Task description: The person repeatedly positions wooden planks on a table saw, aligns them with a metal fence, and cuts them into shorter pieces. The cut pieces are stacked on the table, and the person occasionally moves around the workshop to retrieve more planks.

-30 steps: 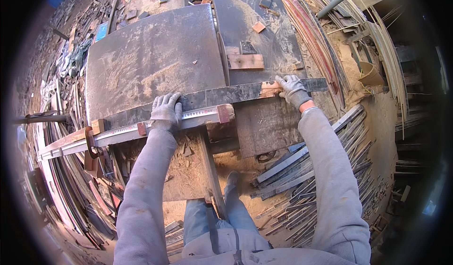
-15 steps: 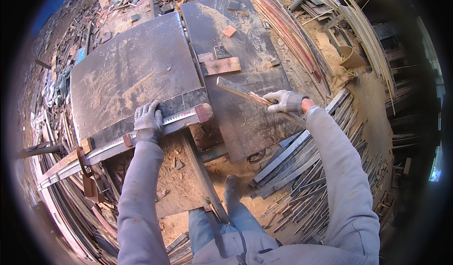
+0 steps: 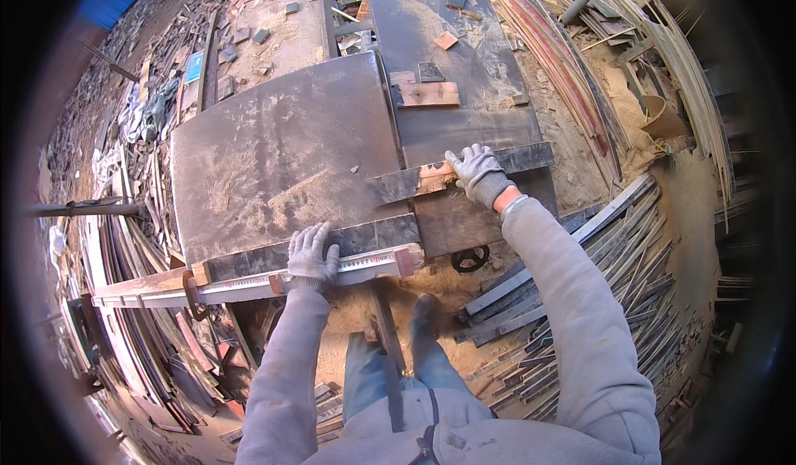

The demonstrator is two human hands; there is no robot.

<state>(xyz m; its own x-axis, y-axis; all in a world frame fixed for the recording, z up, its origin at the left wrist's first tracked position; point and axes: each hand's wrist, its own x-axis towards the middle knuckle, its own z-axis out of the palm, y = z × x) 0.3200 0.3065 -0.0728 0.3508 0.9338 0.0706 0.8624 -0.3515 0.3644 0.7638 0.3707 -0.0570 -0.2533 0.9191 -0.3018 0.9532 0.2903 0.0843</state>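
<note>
left hand (image 3: 311,254) flat on rail (image 3: 249,283) | right hand (image 3: 478,173) pressing plank (image 3: 398,185), palm hidden

Two gloved hands show: the left hand (image 3: 311,254) and the right hand (image 3: 478,175). Two dark strips lie on the saw table (image 3: 274,158): the near strip (image 3: 332,245) and the far strip (image 3: 464,171). One metal fence rail (image 3: 249,284) runs along the front edge. One handwheel (image 3: 470,259) sits beneath.
</note>
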